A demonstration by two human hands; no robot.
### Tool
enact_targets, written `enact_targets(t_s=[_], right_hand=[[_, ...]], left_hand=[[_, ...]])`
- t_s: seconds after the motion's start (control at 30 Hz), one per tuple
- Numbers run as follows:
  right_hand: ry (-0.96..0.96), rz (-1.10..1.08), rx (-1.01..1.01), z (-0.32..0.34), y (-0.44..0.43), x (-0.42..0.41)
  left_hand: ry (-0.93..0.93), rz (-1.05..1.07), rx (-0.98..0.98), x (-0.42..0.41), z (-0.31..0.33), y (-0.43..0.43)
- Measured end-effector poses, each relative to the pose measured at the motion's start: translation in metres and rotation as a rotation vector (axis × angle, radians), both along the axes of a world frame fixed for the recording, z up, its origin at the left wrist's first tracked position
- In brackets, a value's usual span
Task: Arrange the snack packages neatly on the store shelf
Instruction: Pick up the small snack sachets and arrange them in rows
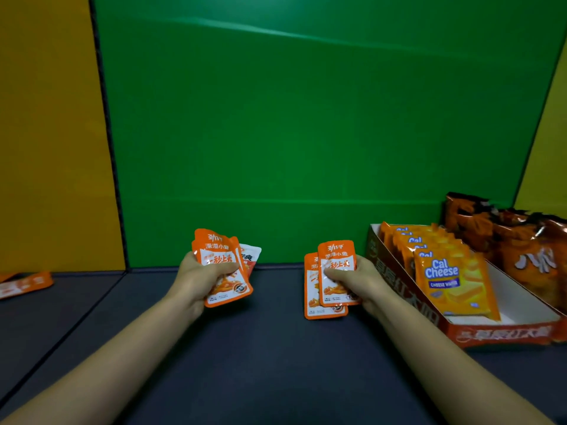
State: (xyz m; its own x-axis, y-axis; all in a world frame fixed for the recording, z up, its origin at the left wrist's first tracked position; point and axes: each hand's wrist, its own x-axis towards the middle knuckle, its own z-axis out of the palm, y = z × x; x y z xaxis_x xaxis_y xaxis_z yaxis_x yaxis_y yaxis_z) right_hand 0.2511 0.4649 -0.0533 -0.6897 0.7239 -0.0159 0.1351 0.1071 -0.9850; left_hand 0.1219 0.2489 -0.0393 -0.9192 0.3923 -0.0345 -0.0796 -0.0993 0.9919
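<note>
Bare forearms enter from 6 o'clock. Left hand, fingers curled, thumb across front, grips fan of small orange foil snack sachets above dark blue shelf board. Right hand pinches two overlapped matching sachets, just beside red cardboard tray at 3 o'clock holding yellow Cal Cheese wafer packs. Brown-orange crinkled bags at 2 o'clock. Loose orange sachet flat at 9 o'clock.

1. The small orange plastic-film snack sachets looked smooth and glossy.
2. The red cardboard display tray was matt white inside.
3. The dark grey shelf surface appeared matt and even.
</note>
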Motion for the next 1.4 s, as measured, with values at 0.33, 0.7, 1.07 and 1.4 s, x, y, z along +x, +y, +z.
enact_targets(t_s=[0.33,0.7,1.07,1.4], right_hand=[[-0.185,-0.008,0.228,-0.021,0.021,-0.042],[-0.279,0.004,0.488,-0.028,0.027,-0.048],[-0.124,-0.017,0.214,-0.015,0.056,-0.021],[-0.392,-0.022,0.364,-0.03,0.054,-0.026]], left_hand=[[0.026,0.124,-0.028,0.009,-0.02,0.049],[0.046,0.144,-0.095,0.003,-0.031,0.045],[0.07,0.118,-0.091,0.005,-0.033,0.047],[0.061,0.091,-0.026,0.006,-0.03,0.042]])
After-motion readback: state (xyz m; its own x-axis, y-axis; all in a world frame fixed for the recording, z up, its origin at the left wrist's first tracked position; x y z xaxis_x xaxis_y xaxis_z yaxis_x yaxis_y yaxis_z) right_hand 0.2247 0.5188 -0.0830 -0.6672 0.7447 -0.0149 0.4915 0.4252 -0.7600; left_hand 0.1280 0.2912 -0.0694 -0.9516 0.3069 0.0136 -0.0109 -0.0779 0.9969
